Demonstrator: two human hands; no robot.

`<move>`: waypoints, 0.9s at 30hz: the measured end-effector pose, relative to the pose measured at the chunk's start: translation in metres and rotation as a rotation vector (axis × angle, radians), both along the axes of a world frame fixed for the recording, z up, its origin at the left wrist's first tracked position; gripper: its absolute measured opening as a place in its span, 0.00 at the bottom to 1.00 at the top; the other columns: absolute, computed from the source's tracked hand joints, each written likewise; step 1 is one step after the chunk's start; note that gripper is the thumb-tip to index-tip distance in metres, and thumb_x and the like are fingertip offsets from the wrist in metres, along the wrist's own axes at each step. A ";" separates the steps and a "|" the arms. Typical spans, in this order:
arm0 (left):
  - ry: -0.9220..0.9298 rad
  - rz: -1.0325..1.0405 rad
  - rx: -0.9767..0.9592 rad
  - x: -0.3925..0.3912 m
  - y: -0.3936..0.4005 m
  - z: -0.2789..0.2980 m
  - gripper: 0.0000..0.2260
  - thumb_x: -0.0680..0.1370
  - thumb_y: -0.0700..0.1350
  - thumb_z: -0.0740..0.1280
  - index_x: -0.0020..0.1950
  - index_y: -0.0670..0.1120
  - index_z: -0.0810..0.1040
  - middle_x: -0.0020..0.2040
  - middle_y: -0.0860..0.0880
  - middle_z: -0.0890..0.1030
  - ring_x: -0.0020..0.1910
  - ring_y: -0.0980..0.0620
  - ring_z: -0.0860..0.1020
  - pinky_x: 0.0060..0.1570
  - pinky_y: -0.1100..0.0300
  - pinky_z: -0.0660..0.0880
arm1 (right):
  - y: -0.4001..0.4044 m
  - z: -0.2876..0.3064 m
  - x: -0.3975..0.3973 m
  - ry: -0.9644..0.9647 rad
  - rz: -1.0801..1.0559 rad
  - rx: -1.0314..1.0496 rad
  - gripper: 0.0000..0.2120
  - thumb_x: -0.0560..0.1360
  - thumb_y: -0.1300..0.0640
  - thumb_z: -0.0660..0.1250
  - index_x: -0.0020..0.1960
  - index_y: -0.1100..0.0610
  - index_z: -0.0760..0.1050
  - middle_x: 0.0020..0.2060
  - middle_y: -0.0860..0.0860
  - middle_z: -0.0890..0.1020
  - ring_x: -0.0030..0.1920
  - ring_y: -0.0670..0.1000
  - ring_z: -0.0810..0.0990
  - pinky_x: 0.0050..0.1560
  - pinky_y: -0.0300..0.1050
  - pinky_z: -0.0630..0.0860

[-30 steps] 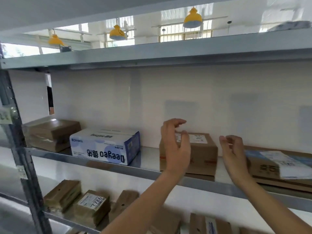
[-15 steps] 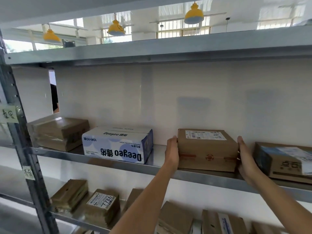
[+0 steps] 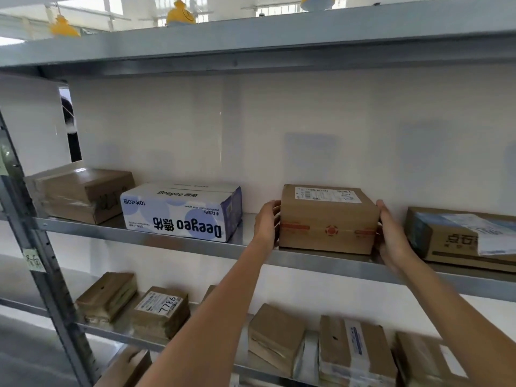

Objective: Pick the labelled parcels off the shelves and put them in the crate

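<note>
Left hand (image 3: 266, 223) and right hand (image 3: 392, 236) clamp the sides of 1 labelled parcel (image 3: 328, 219), not yet lifted off the middle shelf (image 3: 178, 243); crate out of view, other parcels remain, so task looks early.

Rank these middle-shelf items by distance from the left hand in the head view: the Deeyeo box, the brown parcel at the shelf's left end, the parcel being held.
1. Held parcel, touching the left hand.
2. Deeyeo box, just left.
3. Brown parcel, far left end.

Bright daylight from above — soft shadows, edges blurred and bowed.
</note>
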State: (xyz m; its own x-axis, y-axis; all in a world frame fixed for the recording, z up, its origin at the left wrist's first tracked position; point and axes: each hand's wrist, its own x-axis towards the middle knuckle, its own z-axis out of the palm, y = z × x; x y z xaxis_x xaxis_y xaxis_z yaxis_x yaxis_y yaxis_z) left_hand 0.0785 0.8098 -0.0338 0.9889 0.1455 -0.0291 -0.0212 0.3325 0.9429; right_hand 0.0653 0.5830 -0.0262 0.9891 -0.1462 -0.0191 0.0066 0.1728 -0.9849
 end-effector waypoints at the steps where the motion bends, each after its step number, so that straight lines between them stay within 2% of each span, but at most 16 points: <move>1: -0.004 -0.002 0.003 0.000 0.000 -0.001 0.14 0.80 0.55 0.55 0.55 0.51 0.77 0.48 0.50 0.82 0.46 0.51 0.80 0.45 0.57 0.77 | 0.000 0.000 0.000 0.011 -0.001 -0.012 0.29 0.73 0.30 0.59 0.61 0.51 0.76 0.55 0.57 0.82 0.55 0.56 0.81 0.59 0.58 0.77; 3: -0.004 -0.009 0.013 0.000 -0.001 -0.001 0.16 0.80 0.56 0.55 0.56 0.51 0.78 0.49 0.50 0.82 0.46 0.51 0.80 0.45 0.56 0.77 | 0.000 0.000 -0.002 0.019 -0.001 -0.036 0.29 0.73 0.30 0.59 0.60 0.51 0.76 0.53 0.56 0.82 0.53 0.56 0.81 0.52 0.54 0.78; 5: -0.008 -0.015 0.016 0.001 -0.001 -0.001 0.16 0.80 0.56 0.53 0.52 0.52 0.78 0.48 0.50 0.83 0.46 0.51 0.80 0.47 0.55 0.77 | 0.001 0.001 -0.003 0.006 0.011 -0.030 0.27 0.76 0.33 0.57 0.61 0.52 0.76 0.51 0.56 0.82 0.51 0.54 0.80 0.43 0.49 0.76; 8: -0.015 -0.013 0.046 0.002 -0.001 -0.002 0.17 0.81 0.58 0.52 0.49 0.53 0.78 0.46 0.49 0.83 0.46 0.49 0.80 0.52 0.50 0.78 | 0.002 0.002 -0.003 -0.019 0.022 -0.023 0.26 0.77 0.34 0.57 0.62 0.53 0.76 0.51 0.56 0.82 0.50 0.53 0.80 0.41 0.47 0.75; 11: -0.025 0.012 0.081 0.001 -0.002 -0.003 0.18 0.80 0.59 0.52 0.46 0.55 0.79 0.46 0.49 0.84 0.50 0.47 0.81 0.59 0.44 0.76 | 0.002 0.003 -0.004 0.005 0.026 0.002 0.23 0.78 0.36 0.57 0.59 0.52 0.75 0.49 0.55 0.81 0.48 0.52 0.80 0.40 0.46 0.75; 14: -0.027 0.042 0.120 0.001 -0.003 -0.005 0.18 0.80 0.62 0.52 0.45 0.58 0.80 0.48 0.49 0.83 0.53 0.46 0.81 0.60 0.42 0.76 | 0.003 0.003 -0.005 0.029 0.022 0.001 0.21 0.77 0.35 0.58 0.54 0.51 0.76 0.49 0.54 0.82 0.48 0.53 0.80 0.40 0.46 0.75; 16: -0.036 0.058 0.158 0.001 -0.004 -0.006 0.19 0.79 0.64 0.51 0.49 0.59 0.79 0.50 0.49 0.83 0.54 0.47 0.80 0.60 0.42 0.76 | 0.002 0.002 -0.005 0.033 0.015 -0.002 0.20 0.77 0.35 0.59 0.52 0.50 0.76 0.48 0.54 0.82 0.48 0.53 0.80 0.40 0.46 0.75; 20: -0.036 0.061 0.170 -0.001 -0.004 -0.006 0.19 0.78 0.67 0.52 0.53 0.60 0.77 0.53 0.50 0.82 0.55 0.48 0.80 0.60 0.44 0.76 | 0.000 0.001 -0.005 0.033 0.023 -0.021 0.24 0.75 0.33 0.60 0.57 0.52 0.76 0.50 0.55 0.82 0.52 0.55 0.80 0.44 0.48 0.77; 23: -0.045 0.045 0.132 -0.002 -0.002 -0.003 0.20 0.79 0.65 0.53 0.58 0.58 0.78 0.58 0.51 0.81 0.56 0.52 0.79 0.59 0.50 0.75 | -0.002 0.001 -0.004 -0.008 0.037 -0.012 0.24 0.77 0.35 0.59 0.61 0.52 0.76 0.54 0.55 0.82 0.55 0.55 0.79 0.53 0.52 0.77; 25: -0.052 0.040 0.100 -0.003 -0.001 -0.003 0.19 0.80 0.64 0.52 0.59 0.58 0.78 0.59 0.53 0.81 0.55 0.54 0.78 0.58 0.53 0.74 | -0.003 0.000 -0.003 -0.060 0.060 -0.007 0.23 0.77 0.37 0.59 0.64 0.50 0.76 0.58 0.54 0.81 0.57 0.53 0.78 0.54 0.50 0.76; 27: -0.052 0.028 0.077 -0.003 0.001 -0.004 0.19 0.80 0.63 0.51 0.56 0.59 0.79 0.56 0.54 0.82 0.57 0.52 0.78 0.62 0.49 0.73 | -0.005 -0.001 -0.004 -0.039 0.078 0.010 0.23 0.76 0.36 0.61 0.63 0.48 0.77 0.57 0.52 0.82 0.57 0.53 0.78 0.55 0.51 0.75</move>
State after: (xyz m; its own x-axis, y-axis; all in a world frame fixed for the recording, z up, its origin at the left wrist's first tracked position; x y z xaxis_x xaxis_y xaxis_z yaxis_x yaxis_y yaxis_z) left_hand 0.0752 0.8111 -0.0374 0.9843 0.1730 0.0341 -0.0786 0.2577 0.9630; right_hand 0.0614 0.5779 -0.0269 0.9974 -0.0691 0.0189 0.0313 0.1841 -0.9824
